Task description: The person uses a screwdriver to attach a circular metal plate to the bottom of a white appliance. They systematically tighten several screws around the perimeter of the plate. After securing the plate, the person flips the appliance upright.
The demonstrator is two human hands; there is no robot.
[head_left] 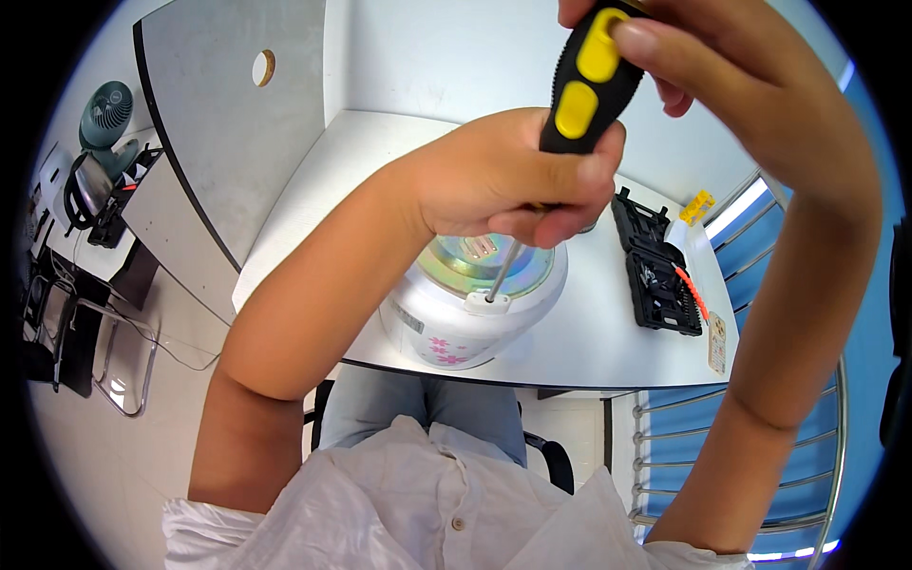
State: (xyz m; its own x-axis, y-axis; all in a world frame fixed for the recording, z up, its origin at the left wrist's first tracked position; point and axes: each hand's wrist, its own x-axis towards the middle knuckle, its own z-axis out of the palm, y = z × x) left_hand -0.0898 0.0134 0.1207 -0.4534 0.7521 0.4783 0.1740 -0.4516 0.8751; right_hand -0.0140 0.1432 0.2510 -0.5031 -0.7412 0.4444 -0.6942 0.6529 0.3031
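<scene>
A screwdriver (581, 104) with a black and yellow handle stands tilted over a white, rounded appliance (503, 332). My left hand (532, 180) is wrapped round the lower handle and upper shaft. At the handle's top end, the fingers of my right hand (712, 66) grip it, one fingertip on a yellow patch. The thin metal shaft (501, 275) runs down to a small white tab (487, 303) at the appliance's near edge; its tip is hidden there. A shiny, rainbow-tinted metal plate (456, 271) with slots covers the appliance's top. Pink flowers decorate its side.
An opened black tool case (655, 275) lies on the white table (594, 347) at right, an orange-red tool (692, 290) beside it. A yellow object (696, 206) stands behind. A grey partition (228, 114) borders the left. Beyond it are a green fan (106, 114) and a kettle (90, 185).
</scene>
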